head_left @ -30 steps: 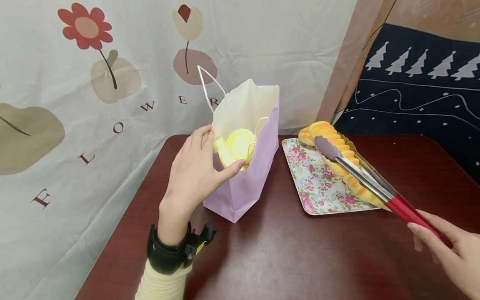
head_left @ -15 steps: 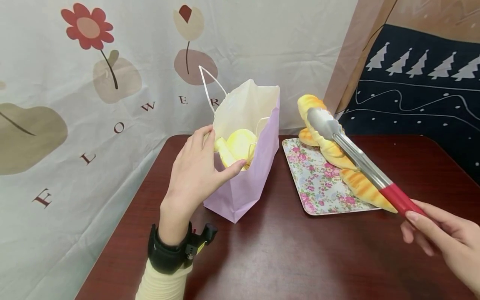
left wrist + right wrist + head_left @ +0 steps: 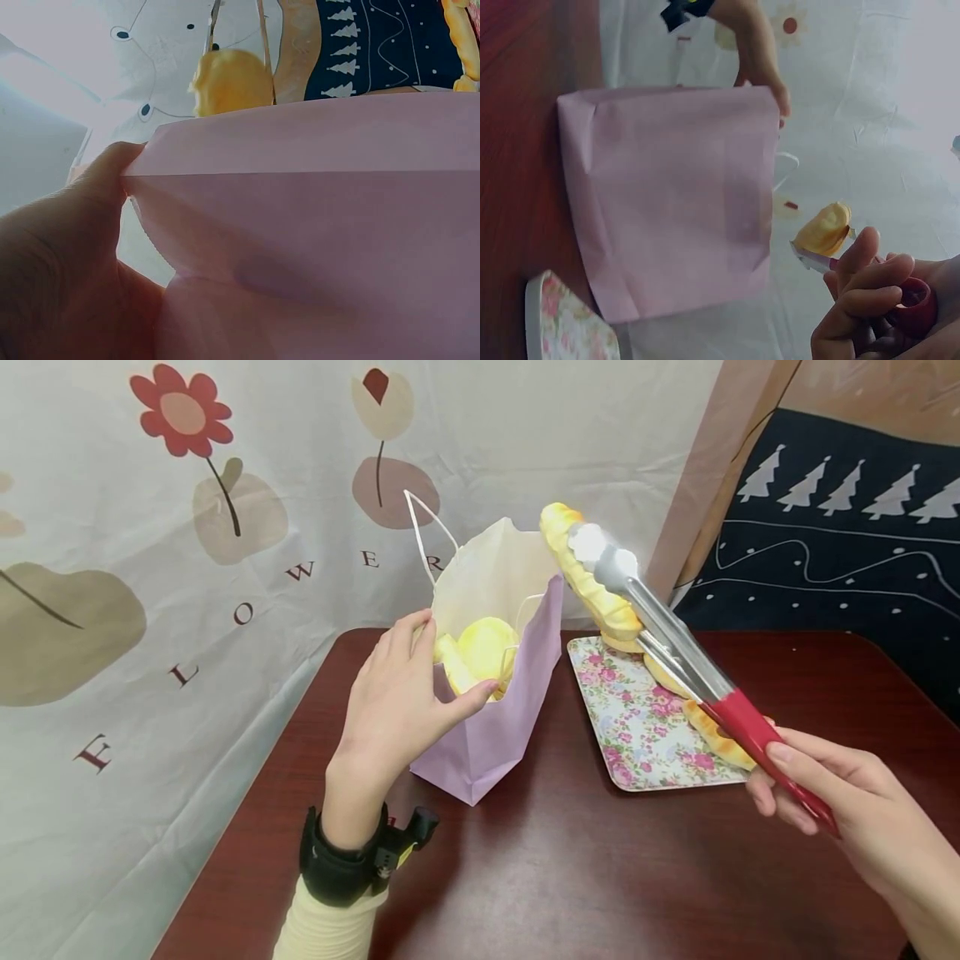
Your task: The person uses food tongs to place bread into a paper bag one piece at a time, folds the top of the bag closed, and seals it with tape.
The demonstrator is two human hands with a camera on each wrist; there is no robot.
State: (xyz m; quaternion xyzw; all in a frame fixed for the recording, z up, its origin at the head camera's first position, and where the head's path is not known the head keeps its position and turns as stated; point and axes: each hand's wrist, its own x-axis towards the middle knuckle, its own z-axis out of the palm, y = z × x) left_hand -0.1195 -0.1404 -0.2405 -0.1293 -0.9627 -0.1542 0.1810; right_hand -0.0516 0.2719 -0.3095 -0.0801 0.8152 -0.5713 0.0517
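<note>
My left hand (image 3: 393,693) holds the rim of a lilac paper bag (image 3: 487,735), its thumb over the front edge and its fingers at the left edge. Inside the bag lie yellow bread pieces (image 3: 486,647). My right hand (image 3: 832,777) grips the red handles of metal tongs (image 3: 671,627). Between the tongs' tips is a long ridged bread roll (image 3: 588,581), raised beside the bag's right rim. In the right wrist view, the roll (image 3: 825,229) appears end-on past the bag's top edge.
Right of the bag, a flowered tray (image 3: 633,739) carries more bread, including a scored loaf (image 3: 712,731) partly behind the tongs. A white handle (image 3: 420,527) stands up from the bag. A printed cloth (image 3: 300,460) hangs behind the dark wooden table (image 3: 540,877).
My right hand has lifted the bread roll off the tray with the tongs and brought it up and left towards the bag. My left hand stays at the bag's rim.
</note>
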